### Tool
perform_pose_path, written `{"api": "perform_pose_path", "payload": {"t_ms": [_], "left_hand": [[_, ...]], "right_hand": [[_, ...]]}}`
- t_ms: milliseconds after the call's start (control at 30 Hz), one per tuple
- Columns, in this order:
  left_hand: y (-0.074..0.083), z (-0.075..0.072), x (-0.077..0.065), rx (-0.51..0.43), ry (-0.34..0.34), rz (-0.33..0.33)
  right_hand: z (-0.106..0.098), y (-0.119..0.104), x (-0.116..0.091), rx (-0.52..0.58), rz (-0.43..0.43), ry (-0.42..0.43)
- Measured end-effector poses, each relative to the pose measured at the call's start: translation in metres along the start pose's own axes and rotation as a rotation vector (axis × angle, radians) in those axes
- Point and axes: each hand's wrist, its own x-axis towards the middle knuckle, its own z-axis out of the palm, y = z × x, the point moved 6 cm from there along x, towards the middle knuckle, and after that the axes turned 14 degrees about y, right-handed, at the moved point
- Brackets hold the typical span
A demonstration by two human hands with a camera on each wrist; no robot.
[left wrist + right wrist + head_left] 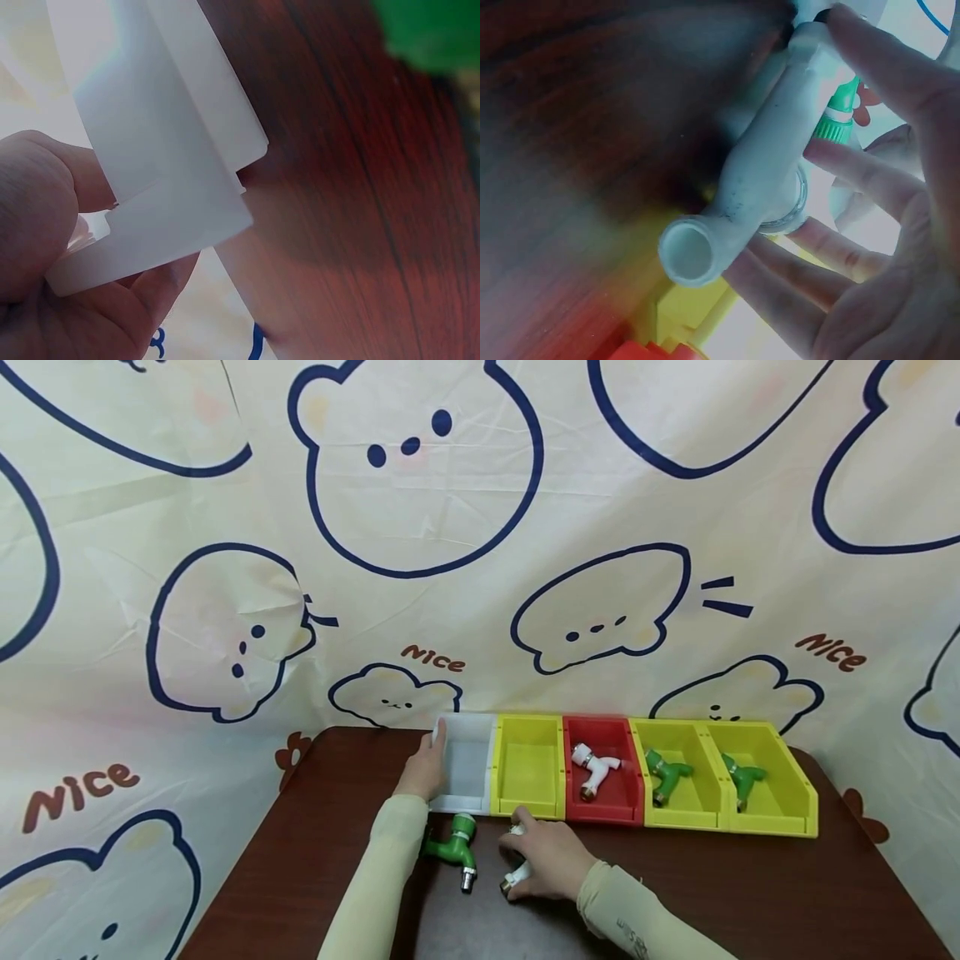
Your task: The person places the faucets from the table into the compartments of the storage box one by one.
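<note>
My left hand [423, 770] grips the left wall of the white bin [467, 764] at the left end of a row. In the left wrist view its thumb and fingers clasp a corner of that white plastic [165, 165]. In front of the bins, my right hand [551, 857] holds a white tap [761, 165] between thumb and fingers, close over the table. Much of this tap is covered by the hand in the head view. Between the two hands a green tap [456, 843] with a metal spout end lies on the table.
Right of the white bin stand a yellow bin [528, 768], a red bin with a white tap [597, 772], and two yellow bins holding green taps [667, 774]. All sit on a dark wood table [300, 860] before a patterned cloth [480, 610].
</note>
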Motion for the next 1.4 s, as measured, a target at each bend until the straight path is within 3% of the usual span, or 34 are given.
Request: {"api": "perform_pose_path", "payload": {"t_ms": [267, 733, 1067, 1400], "left_hand": [[0.0, -0.001, -0.002, -0.006, -0.001, -0.01], [-0.002, 0.0, -0.001, 0.002, -0.002, -0.004], [0.0, 0.001, -0.002, 0.008, -0.003, 0.003], [-0.001, 0.001, 0.001, 0.011, -0.008, 0.002]], "right_hand": [[0.003, 0.004, -0.002, -0.001, -0.034, 0.013], [-0.033, 0.013, 0.007, 0.045, -0.011, 0.15], [-0.059, 0.037, 0.029, 0.036, 0.095, 0.196], [-0.073, 0.057, 0.061, -0.014, 0.121, 0.215]]}}
